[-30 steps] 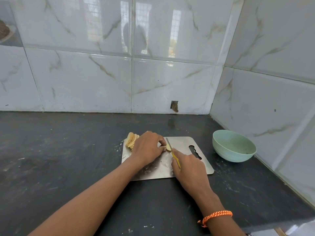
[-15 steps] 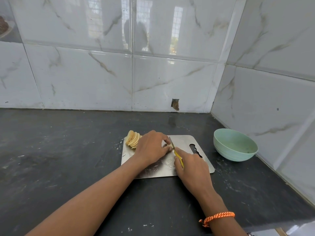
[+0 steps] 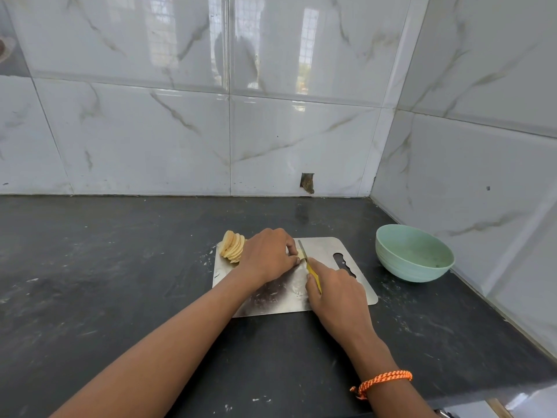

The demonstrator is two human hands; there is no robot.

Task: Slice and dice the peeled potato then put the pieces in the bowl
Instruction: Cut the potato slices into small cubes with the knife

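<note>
Two marble-tiled walls (image 3: 301,131) cornered a dark, scuffed counter (image 3: 105,267). On its steel board (image 3: 325,248), the left hand (image 3: 268,257) pinched the potato (image 3: 300,255); the right hand (image 3: 337,292) gripped a knife (image 3: 310,268). Slices (image 3: 231,247) lay behind; the bowl (image 3: 414,253) stood right.

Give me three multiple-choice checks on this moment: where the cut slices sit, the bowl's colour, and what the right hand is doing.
1. Where is the pile of slices?
A. In the bowl
B. On the board's far left corner
C. On the counter by the wall

2. What colour is the bowl?
A. Pale green
B. Red
C. Black

3. What is the right hand doing?
A. Resting open on the counter
B. Lifting the bowl
C. Gripping the knife

Key: 1 B, the slices lean together on the board beyond the left hand. 2 A, its rim and wall are pale green. 3 C, its fingers wrap the yellow handle, blade at the left fingertips.
</note>
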